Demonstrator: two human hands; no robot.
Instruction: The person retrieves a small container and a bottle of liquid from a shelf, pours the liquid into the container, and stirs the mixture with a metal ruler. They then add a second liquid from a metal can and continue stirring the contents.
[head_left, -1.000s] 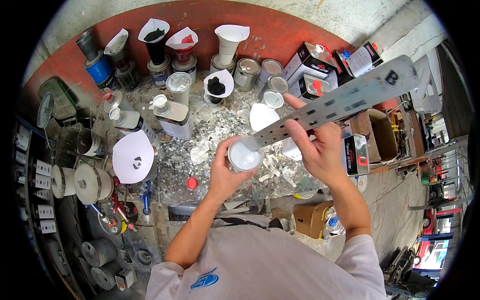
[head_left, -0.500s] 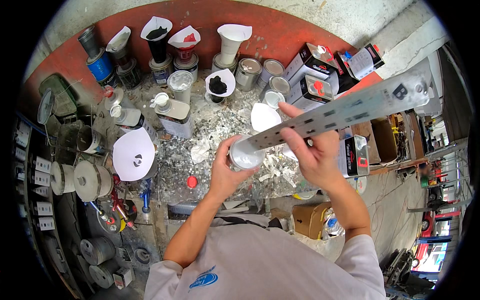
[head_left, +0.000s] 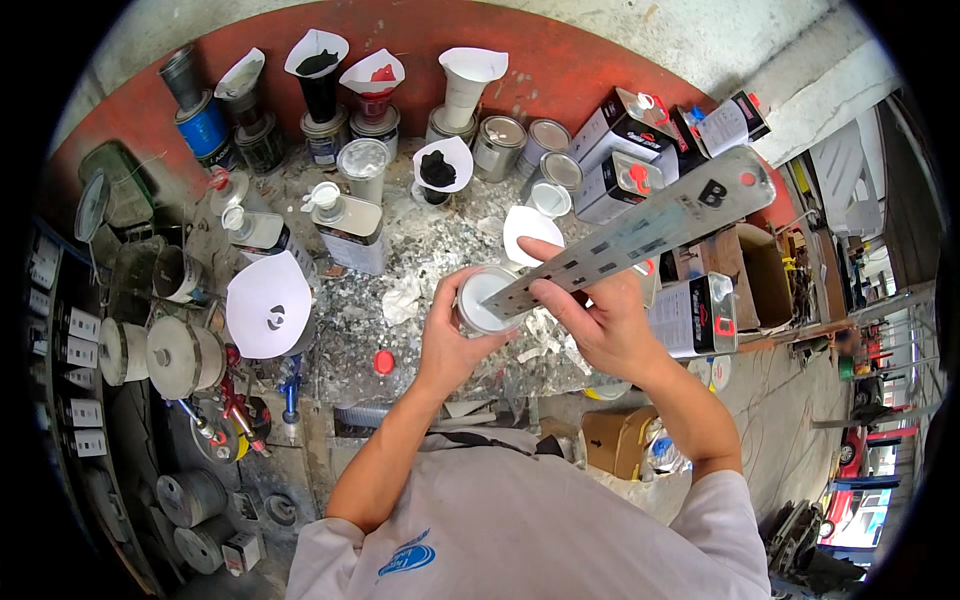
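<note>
My left hand (head_left: 449,335) wraps round the side of a clear cup (head_left: 484,292) with light grey paint inside, over the near part of the bench. In my right hand (head_left: 607,322) is a long flat metal mixing stick (head_left: 650,222) with rows of square holes. Its lower end dips into the paint, and the upper end slants up to the right. My thumb lies on its near face and the index finger is stretched along its far side. A white paper strainer (head_left: 533,235) lies just beyond the cup. Crumpled paper (head_left: 402,300) is to the left.
Paint-spattered bench (head_left: 345,330) with a red cap (head_left: 383,362). Along the back stand several tins (head_left: 498,147) and cups with paper strainers (head_left: 443,165). Rectangular cans (head_left: 623,187) are at right, solvent cans (head_left: 350,240) at left. Spray guns (head_left: 290,385) hang at the front left edge.
The mixing stick has swung within the cup, its top end coming leftward and its lower end shifting left in the paint. My right hand moved slightly left; my left hand keeps its hold.
</note>
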